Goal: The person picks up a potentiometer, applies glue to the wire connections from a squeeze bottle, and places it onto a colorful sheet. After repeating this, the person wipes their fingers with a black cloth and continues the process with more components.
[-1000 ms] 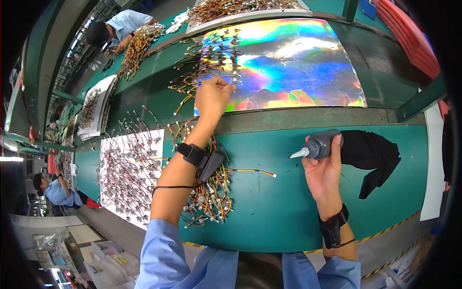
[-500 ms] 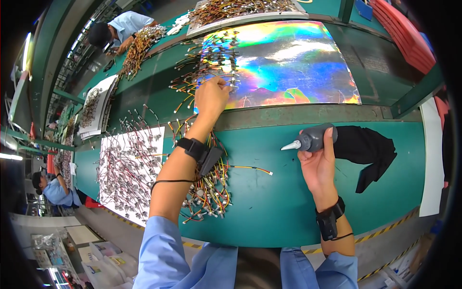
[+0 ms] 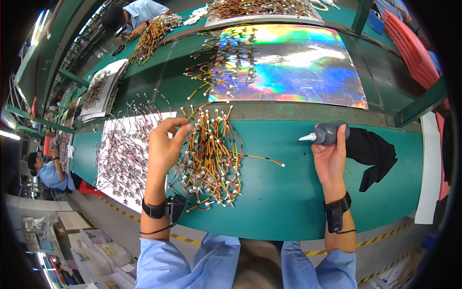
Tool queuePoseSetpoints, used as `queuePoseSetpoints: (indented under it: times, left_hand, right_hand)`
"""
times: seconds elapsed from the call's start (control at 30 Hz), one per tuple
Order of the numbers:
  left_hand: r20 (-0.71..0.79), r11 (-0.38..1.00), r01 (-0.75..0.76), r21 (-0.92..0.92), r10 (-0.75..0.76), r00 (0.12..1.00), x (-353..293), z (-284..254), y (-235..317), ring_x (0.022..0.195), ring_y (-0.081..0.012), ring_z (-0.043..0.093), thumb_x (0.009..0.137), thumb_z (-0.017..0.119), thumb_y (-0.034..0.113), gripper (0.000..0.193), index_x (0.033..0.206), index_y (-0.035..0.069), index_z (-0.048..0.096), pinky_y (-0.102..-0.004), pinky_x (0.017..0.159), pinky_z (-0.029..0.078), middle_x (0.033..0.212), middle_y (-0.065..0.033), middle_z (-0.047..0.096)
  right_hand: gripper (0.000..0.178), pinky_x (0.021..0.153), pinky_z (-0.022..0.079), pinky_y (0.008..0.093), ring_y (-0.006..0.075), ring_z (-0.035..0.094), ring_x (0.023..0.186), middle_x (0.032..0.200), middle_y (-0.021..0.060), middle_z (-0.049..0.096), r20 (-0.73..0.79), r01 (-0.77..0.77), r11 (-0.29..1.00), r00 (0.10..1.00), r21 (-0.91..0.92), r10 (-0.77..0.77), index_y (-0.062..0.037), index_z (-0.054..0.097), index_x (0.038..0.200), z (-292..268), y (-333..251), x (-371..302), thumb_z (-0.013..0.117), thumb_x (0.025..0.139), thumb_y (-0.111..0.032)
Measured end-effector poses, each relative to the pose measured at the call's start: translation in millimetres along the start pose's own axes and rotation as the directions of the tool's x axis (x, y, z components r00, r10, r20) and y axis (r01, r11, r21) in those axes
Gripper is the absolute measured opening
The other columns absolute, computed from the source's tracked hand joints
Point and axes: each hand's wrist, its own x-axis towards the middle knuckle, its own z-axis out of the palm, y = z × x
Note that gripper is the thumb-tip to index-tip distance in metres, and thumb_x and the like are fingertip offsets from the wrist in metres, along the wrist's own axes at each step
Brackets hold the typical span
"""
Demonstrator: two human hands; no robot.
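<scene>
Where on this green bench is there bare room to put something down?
The widest bare patch of the green bench lies between the pile of wire harnesses and the right hand holding the grey squeeze bottle. The shiny rainbow sheet is mostly bare on its right side. It is crowded around the left hand and on the white sheet.

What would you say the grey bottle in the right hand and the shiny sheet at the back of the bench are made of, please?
The grey bottle looks like soft matte plastic with a pale pointed nozzle. The shiny sheet seems to be a glossy holographic film or foil: it throws rainbow bands and a white glare. Neither can be told for certain.
</scene>
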Motion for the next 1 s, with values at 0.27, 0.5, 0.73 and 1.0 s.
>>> queuePoseSetpoints:
  times: [0.27,0.5,0.73,1.0]
  left_hand:
    - [-0.004,0.939,-0.252,0.235,0.260,0.965,85,109,23,0.074,-0.0328,0.060,0.073,0.064,0.026,0.024,0.081,0.003,0.065,-0.0402,0.066,0.047,0.079,-0.0168,0.062]
    - [0.079,0.892,-0.010,0.452,-0.029,0.996,118,151,30,0.075,-0.0313,0.061,0.075,0.060,0.044,0.037,0.081,0.007,0.068,-0.0396,0.067,0.047,0.075,-0.0154,0.064]
    - [0.050,0.871,0.013,0.491,-0.044,0.998,128,164,24,0.067,-0.0318,0.061,0.075,0.060,0.043,0.034,0.076,0.010,0.069,-0.0389,0.062,0.046,0.065,-0.0127,0.063]
    - [0.098,0.907,-0.001,0.422,-0.045,0.994,124,155,15,0.062,-0.0264,0.060,0.078,0.059,0.035,0.026,0.080,0.011,0.070,-0.0358,0.059,0.045,0.063,-0.0097,0.062]
  right_hand:
    - [0.035,0.050,0.037,0.0214,0.0090,0.046,0.057,0.090,0.0096,0.059,0.033,0.011,0.999,0.999,-0.030,-0.010,-0.0059,0.052,0.095,-3,5,0,0.045,0.091,-0.040]
    - [0.036,0.053,0.036,0.0223,0.0101,0.045,0.059,0.092,0.0104,0.058,-0.031,-0.007,1.000,0.999,0.008,0.007,-0.0057,0.050,0.098,-1,5,1,0.043,0.091,-0.040]
    - [0.039,0.055,0.036,0.0224,0.0101,0.044,0.060,0.092,0.0103,0.057,-0.057,-0.047,0.999,0.997,-0.015,0.046,-0.0052,0.049,0.101,-2,2,0,0.044,0.090,-0.043]
    - [0.040,0.054,0.036,0.0221,0.0098,0.044,0.058,0.092,0.0099,0.058,-0.051,-0.063,0.998,0.997,0.020,0.063,-0.0047,0.050,0.100,-3,2,1,0.044,0.090,-0.043]
